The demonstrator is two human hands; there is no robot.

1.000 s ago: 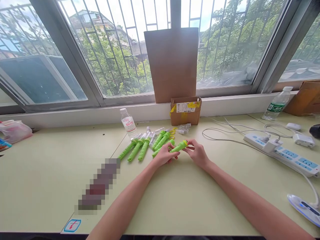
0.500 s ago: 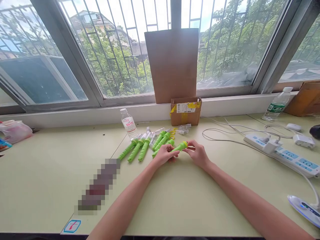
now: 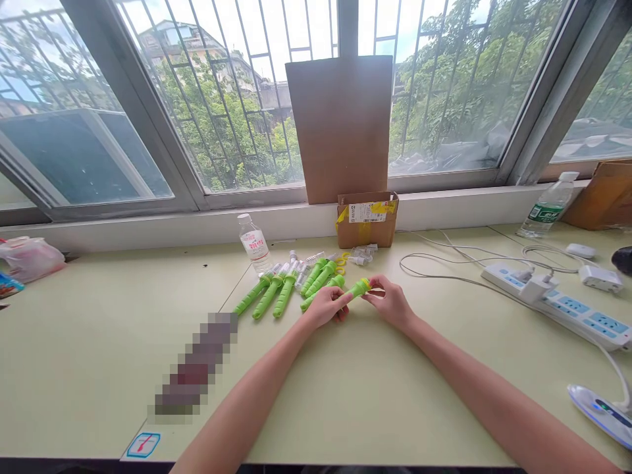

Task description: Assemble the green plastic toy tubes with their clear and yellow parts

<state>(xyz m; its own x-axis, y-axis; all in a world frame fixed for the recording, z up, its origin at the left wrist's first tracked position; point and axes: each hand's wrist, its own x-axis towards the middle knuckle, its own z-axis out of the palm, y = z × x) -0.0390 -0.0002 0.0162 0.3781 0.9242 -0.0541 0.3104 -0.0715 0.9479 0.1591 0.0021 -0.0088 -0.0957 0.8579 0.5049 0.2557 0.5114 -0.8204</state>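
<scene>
A green tube with a yellow ring at its right end (image 3: pixel 358 288) is held between my two hands above the table. My left hand (image 3: pixel 330 307) is closed round its green body. The fingers of my right hand (image 3: pixel 388 298) pinch the yellow end. Just behind and left of my left hand lie several more green tubes (image 3: pixel 285 296), some with clear parts at their far ends. Yellow hooked pieces (image 3: pixel 340 264) and clear plastic pieces (image 3: pixel 363 255) lie behind them.
A water bottle (image 3: pixel 254 243) stands behind the tubes, near a small cardboard box (image 3: pixel 366 227). To the right are a power strip (image 3: pixel 557 306), cables and another bottle (image 3: pixel 548 207). A pink bag (image 3: pixel 32 257) lies far left. A blurred patch covers something left of my arm.
My left hand has shifted very slightly on the green tube. My right hand stays at the yellow end, and the things on the table have not moved.
</scene>
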